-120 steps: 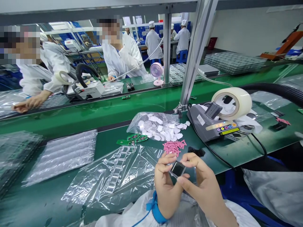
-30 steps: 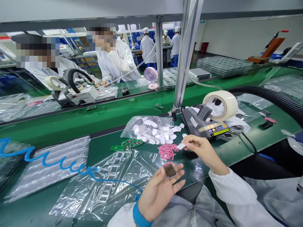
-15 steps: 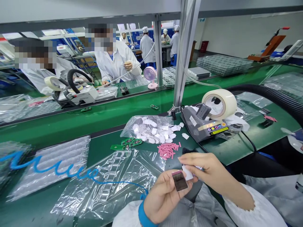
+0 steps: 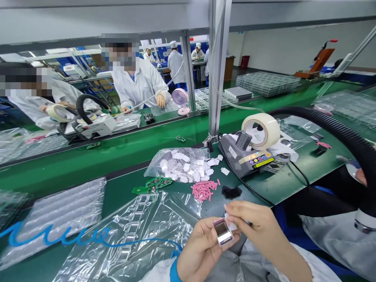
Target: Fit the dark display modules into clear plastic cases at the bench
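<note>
My left hand (image 4: 202,246) is closed round a small square screen module (image 4: 222,232) with a pink strip on its top edge, held up near my chest. My right hand (image 4: 255,226) pinches a small white pad (image 4: 231,226) right behind the module, touching it. Just beyond my hands lie a pile of pink strips (image 4: 202,190), a small black piece (image 4: 231,191) and a clear bag spilling white pads (image 4: 183,164). A blue wrist strap with a coiled cord (image 4: 53,237) runs off to the left.
A tape dispenser with a big white roll (image 4: 258,147) stands to the right, a black ribbed hose (image 4: 346,137) arching over it. Green circuit boards (image 4: 152,184), clear plastic trays (image 4: 138,231) and bubble wrap (image 4: 58,211) lie left. Workers in white coats sit across the green conveyor (image 4: 117,152).
My right hand picked a white pad from the table a second ago and has brought it back against the module in my left hand. The view has shifted left.
</note>
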Motion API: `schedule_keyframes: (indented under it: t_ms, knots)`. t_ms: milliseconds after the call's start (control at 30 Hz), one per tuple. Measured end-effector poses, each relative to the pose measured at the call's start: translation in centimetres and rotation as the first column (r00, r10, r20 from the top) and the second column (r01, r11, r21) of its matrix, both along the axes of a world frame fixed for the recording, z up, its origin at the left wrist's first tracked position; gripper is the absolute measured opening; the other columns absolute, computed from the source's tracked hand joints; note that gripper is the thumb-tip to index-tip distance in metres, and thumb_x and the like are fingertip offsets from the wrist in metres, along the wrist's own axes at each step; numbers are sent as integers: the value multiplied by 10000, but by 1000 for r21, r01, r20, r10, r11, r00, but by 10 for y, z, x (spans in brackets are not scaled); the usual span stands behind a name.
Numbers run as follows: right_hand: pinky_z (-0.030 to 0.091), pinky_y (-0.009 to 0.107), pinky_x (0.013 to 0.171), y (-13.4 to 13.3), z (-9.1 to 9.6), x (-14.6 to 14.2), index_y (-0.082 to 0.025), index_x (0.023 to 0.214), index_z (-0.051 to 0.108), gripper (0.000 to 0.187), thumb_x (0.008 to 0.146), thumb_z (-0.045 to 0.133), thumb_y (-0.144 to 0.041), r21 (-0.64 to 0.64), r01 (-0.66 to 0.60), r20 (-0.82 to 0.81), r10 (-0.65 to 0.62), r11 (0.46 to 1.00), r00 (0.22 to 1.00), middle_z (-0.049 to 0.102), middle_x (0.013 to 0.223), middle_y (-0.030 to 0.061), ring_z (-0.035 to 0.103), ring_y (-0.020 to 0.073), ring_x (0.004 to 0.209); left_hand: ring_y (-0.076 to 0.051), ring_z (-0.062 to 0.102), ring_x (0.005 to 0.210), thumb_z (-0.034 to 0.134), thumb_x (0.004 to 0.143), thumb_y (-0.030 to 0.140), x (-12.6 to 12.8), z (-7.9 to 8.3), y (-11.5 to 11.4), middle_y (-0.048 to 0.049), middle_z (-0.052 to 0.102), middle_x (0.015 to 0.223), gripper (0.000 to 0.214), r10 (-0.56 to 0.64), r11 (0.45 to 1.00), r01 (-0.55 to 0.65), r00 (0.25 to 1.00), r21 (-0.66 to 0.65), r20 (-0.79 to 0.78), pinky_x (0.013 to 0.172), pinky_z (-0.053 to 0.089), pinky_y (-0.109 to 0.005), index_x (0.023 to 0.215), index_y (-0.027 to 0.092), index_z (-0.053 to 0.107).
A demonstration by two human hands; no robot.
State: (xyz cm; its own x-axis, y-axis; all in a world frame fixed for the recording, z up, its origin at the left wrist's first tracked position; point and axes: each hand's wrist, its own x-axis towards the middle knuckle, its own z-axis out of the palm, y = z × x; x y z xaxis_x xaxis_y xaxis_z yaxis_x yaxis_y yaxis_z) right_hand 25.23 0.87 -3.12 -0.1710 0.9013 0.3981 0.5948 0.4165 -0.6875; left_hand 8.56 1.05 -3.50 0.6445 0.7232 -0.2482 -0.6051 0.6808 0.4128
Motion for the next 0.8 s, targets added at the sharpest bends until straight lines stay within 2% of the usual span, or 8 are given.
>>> schedule_keyframes:
  t_ms: [133,233,300,400,467,667,733,800]
  knots:
    - [595,261,696,-2,-10,-2,-220,862,708,216,886,494,-209,73,15,-43,-12,997,999,729,887,34,698,179,781,-202,652,918,764,666,284,0,-2,-1,-93,730,922,258,3,1000,-5,999,-29,-42,925,447,-363,862,122,721]
    - [589,250,688,-2,-12,-6,-218,845,699,219,890,485,-216,81,39,-71,-33,996,997,729,851,27,697,175,762,-204,655,918,756,677,283,0,-6,-1,-95,732,929,245,17,999,-18,999,-30,-29,923,445,-365,862,126,721]
    - [584,247,671,-2,-12,-7,-218,854,689,189,877,502,-234,46,81,-85,-77,996,993,728,850,27,697,180,749,-207,655,936,748,687,277,0,-8,-1,-95,734,947,218,32,999,-32,999,-17,3,928,441,-364,850,135,723]
    - [575,227,583,0,-14,-8,-222,866,676,141,845,542,-263,-73,154,-96,-161,985,982,726,804,17,695,181,686,-213,655,952,749,685,268,2,-10,-1,-89,736,959,197,47,999,-47,999,-7,26,938,435,-363,835,142,727]
    - [572,231,565,1,-16,-8,-223,832,679,147,847,541,-272,-98,162,-84,-171,982,982,727,801,20,694,186,681,-208,654,953,743,693,257,3,-11,-1,-84,737,958,178,64,998,-63,998,-13,24,948,430,-362,831,145,729]
    - [570,284,706,-4,-25,-13,-197,875,688,241,909,450,-209,118,135,-44,-131,984,990,722,875,68,690,200,790,-202,639,957,765,668,258,3,-15,0,-101,731,954,236,70,997,-71,997,-22,-19,977,419,-383,855,120,724]
    - [560,269,711,-5,-27,-12,-202,861,679,230,902,453,-187,84,108,-64,-102,991,993,716,877,55,683,187,799,-207,637,957,777,652,259,3,-15,-1,-111,727,954,268,60,998,-61,998,-25,-33,980,418,-391,864,106,722]
    - [546,254,700,-4,-27,-11,-212,815,662,203,889,474,-194,-13,82,-102,-83,997,991,705,868,37,671,175,795,-208,640,947,774,657,260,3,-15,-1,-113,726,939,261,60,998,-61,997,-31,-39,973,423,-389,858,102,721]
